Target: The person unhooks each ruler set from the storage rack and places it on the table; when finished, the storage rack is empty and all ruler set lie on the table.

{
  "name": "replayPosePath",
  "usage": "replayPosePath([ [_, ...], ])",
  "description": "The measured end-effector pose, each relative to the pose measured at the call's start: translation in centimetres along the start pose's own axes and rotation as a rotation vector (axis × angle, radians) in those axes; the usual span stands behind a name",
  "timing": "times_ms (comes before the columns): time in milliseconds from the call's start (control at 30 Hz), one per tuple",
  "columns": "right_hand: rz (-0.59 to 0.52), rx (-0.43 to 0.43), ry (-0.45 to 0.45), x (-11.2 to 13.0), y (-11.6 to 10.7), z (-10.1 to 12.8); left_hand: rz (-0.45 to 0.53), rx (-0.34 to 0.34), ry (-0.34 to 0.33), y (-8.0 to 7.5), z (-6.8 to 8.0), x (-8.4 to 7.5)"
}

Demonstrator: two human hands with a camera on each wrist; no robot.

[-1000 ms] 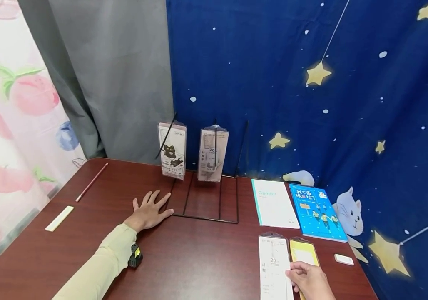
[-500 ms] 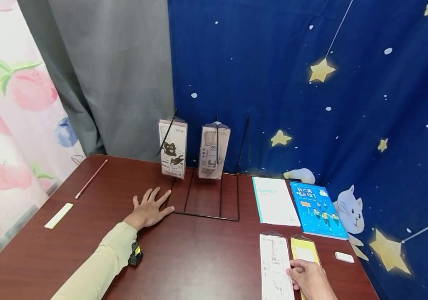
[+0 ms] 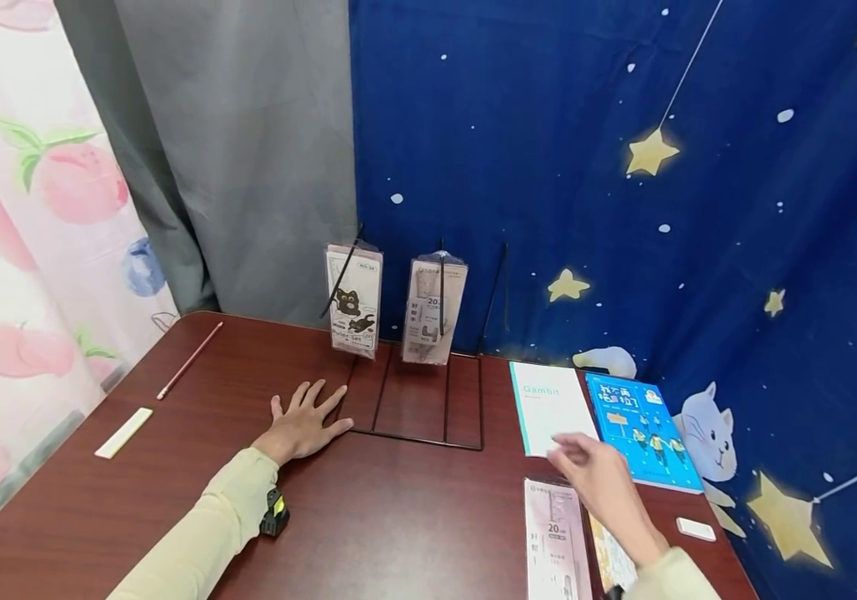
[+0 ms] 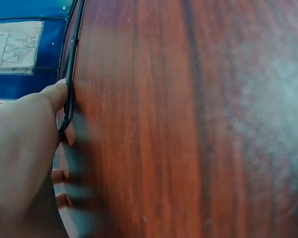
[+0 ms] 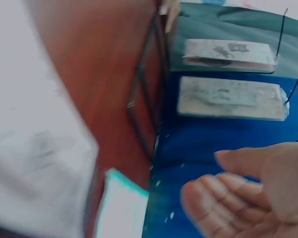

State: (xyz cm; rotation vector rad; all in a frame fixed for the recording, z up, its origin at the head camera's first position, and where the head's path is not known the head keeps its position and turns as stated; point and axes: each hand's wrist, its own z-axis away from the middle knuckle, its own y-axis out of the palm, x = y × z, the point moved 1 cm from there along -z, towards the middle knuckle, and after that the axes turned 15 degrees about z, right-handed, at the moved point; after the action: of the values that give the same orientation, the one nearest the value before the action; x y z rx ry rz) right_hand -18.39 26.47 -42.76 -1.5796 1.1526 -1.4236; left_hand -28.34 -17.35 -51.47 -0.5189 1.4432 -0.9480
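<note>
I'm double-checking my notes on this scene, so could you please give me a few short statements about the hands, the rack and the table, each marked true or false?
1. The left hand touches the wire rack. True.
2. Every prong carries a pack. False: the rightmost prong is bare.
3. The right hand holds nothing. True.
4. The table's left side bears no loose items. False: a pink pencil and a pale strip lie there.
5. The white notebook lies left of the blue book. True.

Black wire rack (image 3: 428, 440) standing there, cat-print ruler set (image 3: 356, 312) hung on its left, pinkish ruler pack (image 3: 424, 333) mid-rack, 20 cm ruler pack (image 3: 554, 542) lying face-up front-right of it.
</note>
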Motion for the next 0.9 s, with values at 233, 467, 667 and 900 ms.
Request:
replayPosePath([
  [233,-0.257,-0.091,-0.124,3.7,1.9,-7.2,0.011,-0.018,0.01,0.0,-0.2,0.0],
  [467,-0.446,-0.144,-0.227,6.7,4.1,-12.4,0.029,-0.029,0.016,0.4,-0.1,0.5],
  [667,-0.559,-0.148,-0.189,8.4,4.6,-15.0,0.031,-0.023,0.011,0.1,0.1,0.2],
  [900,-0.553,-0.145,-0.164,10.1,5.3,-17.2,0.028,-0.027,0.008,0.7,-0.3,1.0],
])
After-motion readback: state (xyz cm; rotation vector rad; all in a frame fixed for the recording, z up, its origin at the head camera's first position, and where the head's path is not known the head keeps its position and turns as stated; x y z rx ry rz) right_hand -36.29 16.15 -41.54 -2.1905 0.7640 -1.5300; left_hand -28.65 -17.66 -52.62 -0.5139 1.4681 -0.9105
